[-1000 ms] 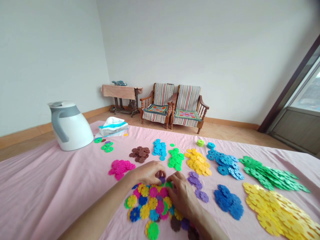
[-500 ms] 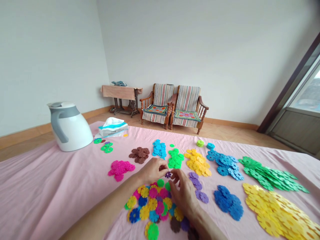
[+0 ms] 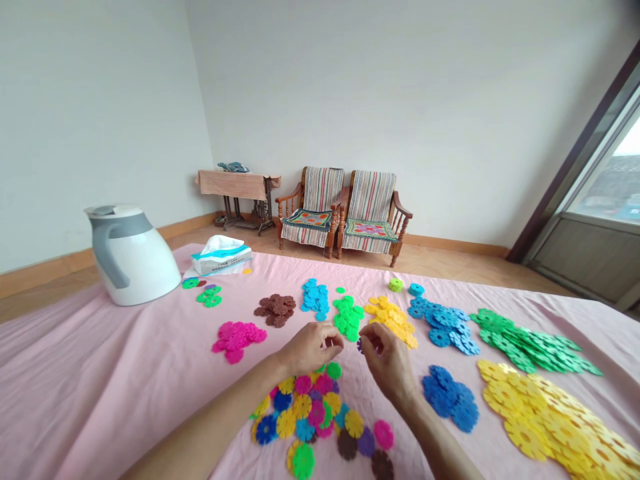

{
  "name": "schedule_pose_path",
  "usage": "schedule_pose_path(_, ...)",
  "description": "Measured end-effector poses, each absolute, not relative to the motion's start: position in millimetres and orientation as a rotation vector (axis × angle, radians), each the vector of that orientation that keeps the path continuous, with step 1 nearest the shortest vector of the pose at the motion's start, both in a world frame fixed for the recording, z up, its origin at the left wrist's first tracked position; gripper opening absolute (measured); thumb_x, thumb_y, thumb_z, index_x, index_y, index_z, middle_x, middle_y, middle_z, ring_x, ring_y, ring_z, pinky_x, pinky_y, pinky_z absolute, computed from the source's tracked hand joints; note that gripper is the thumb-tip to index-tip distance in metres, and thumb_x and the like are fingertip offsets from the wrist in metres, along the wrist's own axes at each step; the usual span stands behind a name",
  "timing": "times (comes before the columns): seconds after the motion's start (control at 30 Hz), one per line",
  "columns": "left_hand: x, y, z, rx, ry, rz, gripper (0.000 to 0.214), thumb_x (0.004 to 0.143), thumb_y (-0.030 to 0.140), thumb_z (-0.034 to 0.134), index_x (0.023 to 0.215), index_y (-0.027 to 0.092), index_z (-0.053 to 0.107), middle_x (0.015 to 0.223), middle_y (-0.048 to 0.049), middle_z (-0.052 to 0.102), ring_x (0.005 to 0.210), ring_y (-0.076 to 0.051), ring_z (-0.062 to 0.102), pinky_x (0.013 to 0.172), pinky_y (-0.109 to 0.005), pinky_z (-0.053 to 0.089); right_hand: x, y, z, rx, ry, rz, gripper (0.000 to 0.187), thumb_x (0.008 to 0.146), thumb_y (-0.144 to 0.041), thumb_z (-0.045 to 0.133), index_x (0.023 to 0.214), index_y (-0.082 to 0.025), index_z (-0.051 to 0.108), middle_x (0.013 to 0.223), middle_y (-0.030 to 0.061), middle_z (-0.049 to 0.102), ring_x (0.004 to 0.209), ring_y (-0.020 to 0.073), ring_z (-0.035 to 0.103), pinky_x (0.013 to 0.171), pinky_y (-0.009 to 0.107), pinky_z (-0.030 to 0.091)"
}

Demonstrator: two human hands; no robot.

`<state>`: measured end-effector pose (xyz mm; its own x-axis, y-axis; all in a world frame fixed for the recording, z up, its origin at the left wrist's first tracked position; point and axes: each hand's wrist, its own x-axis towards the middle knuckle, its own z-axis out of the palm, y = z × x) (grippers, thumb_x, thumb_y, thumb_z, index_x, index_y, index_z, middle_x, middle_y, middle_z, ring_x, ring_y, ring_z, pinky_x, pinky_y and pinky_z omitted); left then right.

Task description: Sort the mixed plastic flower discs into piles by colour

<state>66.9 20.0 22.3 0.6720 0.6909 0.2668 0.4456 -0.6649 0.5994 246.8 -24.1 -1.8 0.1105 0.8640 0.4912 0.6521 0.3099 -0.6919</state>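
Note:
My left hand [image 3: 310, 347] hovers over the pink tablecloth [image 3: 125, 373] with its fingers curled into a pinch; what they hold, if anything, is hidden. Just right of it, my right hand [image 3: 389, 359] pinches a small purple flower-shaped disc [image 3: 361, 345] at its fingertips. Both hands are just beyond a mixed pile of coloured discs [image 3: 310, 417], with a green disc [image 3: 333, 370] at its far edge. Sorted piles lie around: magenta [image 3: 235, 335], brown [image 3: 275, 309], light blue [image 3: 315, 298], green [image 3: 349, 315], yellow [image 3: 390, 317].
Further piles lie to the right: blue [image 3: 443, 323], dark blue [image 3: 450, 395], a long green one [image 3: 530, 343] and a big yellow one [image 3: 555, 417]. A white kettle [image 3: 127, 253] and a tissue pack [image 3: 220, 255] stand at the far left. Two wooden armchairs [image 3: 345, 213] stand by the wall.
Both hands have lifted off the mixed pile and moved farther away. The purple disc, between the hands half a second ago, has moved right in my right hand's fingertips.

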Motion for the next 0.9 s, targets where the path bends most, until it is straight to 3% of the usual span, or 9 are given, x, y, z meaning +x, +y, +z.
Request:
schedule_pose_path(0.13,69,16,19,2.565,0.732,0.567,0.014,0.076,0.010,0.057,0.082,0.018,0.067,0.085,-0.0032,0.065,0.086,-0.017,0.057,0.078,-0.025,0.043,270,-19,4,-1.582,-1.719,0.288,0.016,0.069,-0.013,0.044,0.062,-0.017,0.058,0.052,-0.0027,0.056,0.047,0.0102,0.049,0.048,0.020,0.035)
schedule_pose_path(0.27,70,15,12,2.633,0.639,0.508,0.015,0.077,0.009,0.056,0.082,0.018,0.066,0.084,-0.0032,0.063,0.086,-0.017,0.057,0.079,-0.026,0.043,285,-18,3,-1.657,-1.784,0.240,0.018,0.067,-0.015,0.046,0.052,-0.018,0.057,0.049,-0.0020,0.055,0.049,0.0117,0.050,0.048,0.021,0.034)
schedule_pose_path(0.47,69,16,10,2.659,0.618,0.498,0.018,0.076,0.007,0.053,0.074,0.018,0.066,0.080,-0.0029,0.063,0.082,-0.016,0.058,0.076,-0.024,0.043,299,-16,-1,-1.777,-1.752,0.045,0.023,0.069,-0.011,0.045,0.069,-0.017,0.067,0.073,0.0056,0.066,0.066,0.0161,0.057,0.062,0.025,0.039)
schedule_pose_path(0.63,69,17,8,2.650,0.611,0.517,0.018,0.076,0.006,0.051,0.075,0.017,0.066,0.078,-0.0026,0.063,0.079,-0.015,0.058,0.074,-0.023,0.043,290,-21,-5,-1.818,-1.868,-0.022,0.029,0.068,-0.005,0.044,0.077,-0.017,0.069,0.078,0.0086,0.067,0.078,0.0192,0.060,0.069,0.026,0.039)
schedule_pose_path(0.9,70,22,6,2.633,0.730,0.648,0.019,0.078,0.007,0.051,0.080,0.018,0.067,0.080,-0.0024,0.066,0.079,-0.016,0.059,0.073,-0.024,0.042,271,-24,-6,-1.738,-1.899,0.035,0.027,0.069,-0.004,0.042,0.079,-0.016,0.065,0.078,0.0063,0.063,0.072,0.0168,0.057,0.065,0.026,0.038)
